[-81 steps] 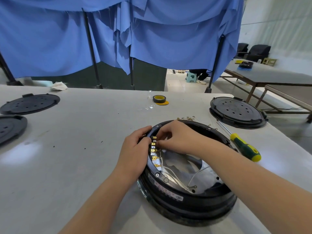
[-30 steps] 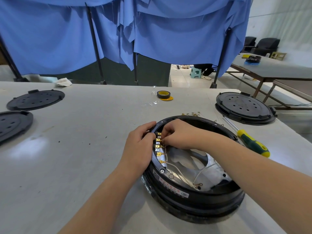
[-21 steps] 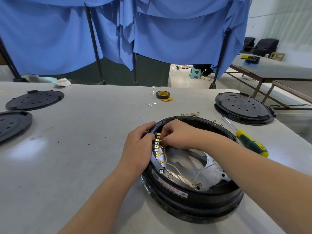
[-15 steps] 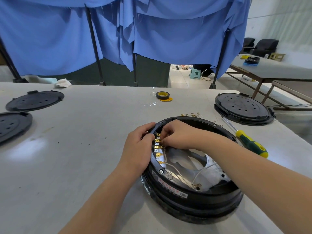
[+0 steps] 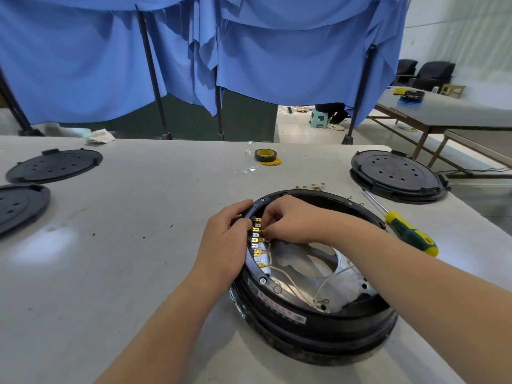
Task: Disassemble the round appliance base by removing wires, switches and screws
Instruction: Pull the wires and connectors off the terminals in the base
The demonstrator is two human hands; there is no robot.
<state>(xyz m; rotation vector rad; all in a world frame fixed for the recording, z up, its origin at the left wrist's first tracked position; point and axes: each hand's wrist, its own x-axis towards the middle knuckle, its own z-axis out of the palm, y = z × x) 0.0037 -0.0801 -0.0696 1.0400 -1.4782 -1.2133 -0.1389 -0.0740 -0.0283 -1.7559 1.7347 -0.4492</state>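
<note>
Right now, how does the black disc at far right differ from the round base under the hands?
The black disc is closed on top, a flat perforated cover; the round base is open, showing white wires and gold terminals. The disc lies untouched; the left hand braces the base's rim while the right hand works at the terminals. The disc sits farther away, beyond the screwdriver. Both are black, round, and on the same table.

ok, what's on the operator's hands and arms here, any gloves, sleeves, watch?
Nothing worn that shows. The left hand and right hand are bare: no gloves, rings or tape visible. Both forearms are uncovered up to the frame edge, with no sleeve cuff, watch, wrist strap or cable in view. Any sleeve would start higher up, out of frame.
</note>
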